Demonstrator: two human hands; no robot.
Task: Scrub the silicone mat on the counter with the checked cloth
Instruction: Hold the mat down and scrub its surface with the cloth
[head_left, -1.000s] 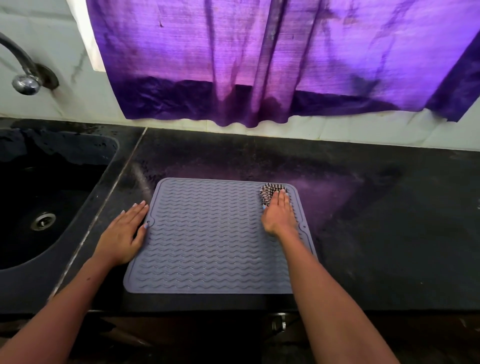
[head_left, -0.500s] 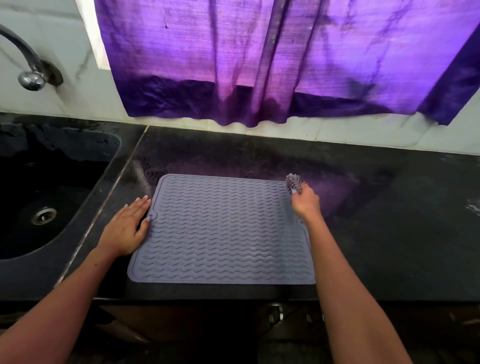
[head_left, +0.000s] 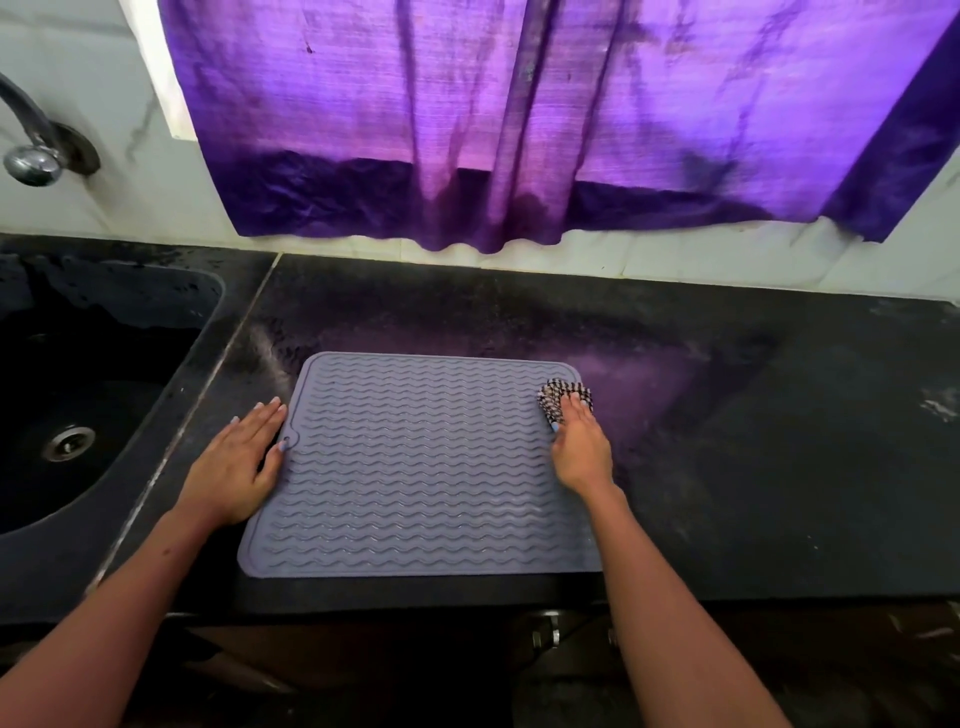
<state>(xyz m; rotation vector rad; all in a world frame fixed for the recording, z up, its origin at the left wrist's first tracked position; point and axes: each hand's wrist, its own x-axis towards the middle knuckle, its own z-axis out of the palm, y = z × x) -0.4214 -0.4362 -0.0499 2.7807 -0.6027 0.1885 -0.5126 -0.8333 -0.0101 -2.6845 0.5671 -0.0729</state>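
Scrubbing the far right corner of the silicone mat

The mat lay flat on the dark surface; my right hand pressed the bunched checked cloth down with straight fingers, my left hand flat, fingers together, bracing the left edge. Firm strokes along the ridges seemed best. The sink sat left, nothing obstructing.

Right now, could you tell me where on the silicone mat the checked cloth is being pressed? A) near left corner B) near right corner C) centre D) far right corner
D: the right hand presses the checked cloth onto the far right corner of the silicone mat.
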